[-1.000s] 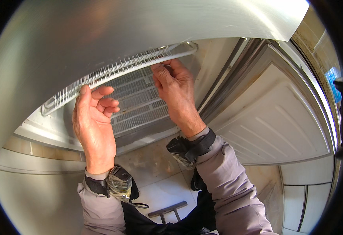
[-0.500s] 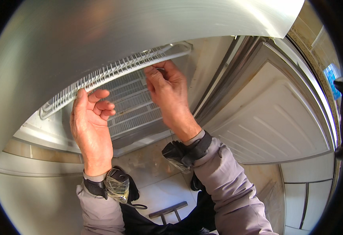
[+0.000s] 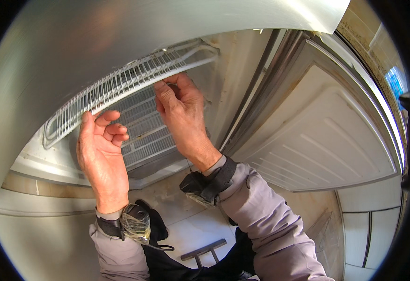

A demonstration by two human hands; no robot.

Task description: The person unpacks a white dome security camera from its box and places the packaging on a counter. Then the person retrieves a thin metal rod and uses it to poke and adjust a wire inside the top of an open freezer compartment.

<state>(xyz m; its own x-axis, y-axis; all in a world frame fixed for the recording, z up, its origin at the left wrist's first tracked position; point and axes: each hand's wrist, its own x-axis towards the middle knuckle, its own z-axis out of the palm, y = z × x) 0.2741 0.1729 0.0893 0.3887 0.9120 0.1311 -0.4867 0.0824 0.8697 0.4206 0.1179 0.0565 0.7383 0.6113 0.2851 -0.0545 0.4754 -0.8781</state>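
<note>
A white wire shelf [image 3: 120, 84] tilts out from inside a fridge compartment, under the overhanging steel door. Its thick front rim faces me. At the rim's left part my left hand [image 3: 102, 150] grips with the thumb over the rim, the other fingers loosely curled beneath. Farther right my right hand [image 3: 182, 114] is closed, thumb and forefinger pinched at the same rim. The shelf's back part is hidden by the steel door. Below it a ribbed, slatted grey panel [image 3: 144, 126] shows inside the compartment.
To the right stands an open lower door [image 3: 317, 126] with a ribbed white inner panel. A curved steel door [image 3: 120, 33] hangs over the shelf. A dark metal frame piece [image 3: 204, 249] is near my legs above the tiled floor [image 3: 193, 229]. Wrapped devices are strapped to my wrists.
The shelf has come slightly out toward me, its left end lower, and more of its wires show. Both hands have moved with it. The whole view has shifted a little.
</note>
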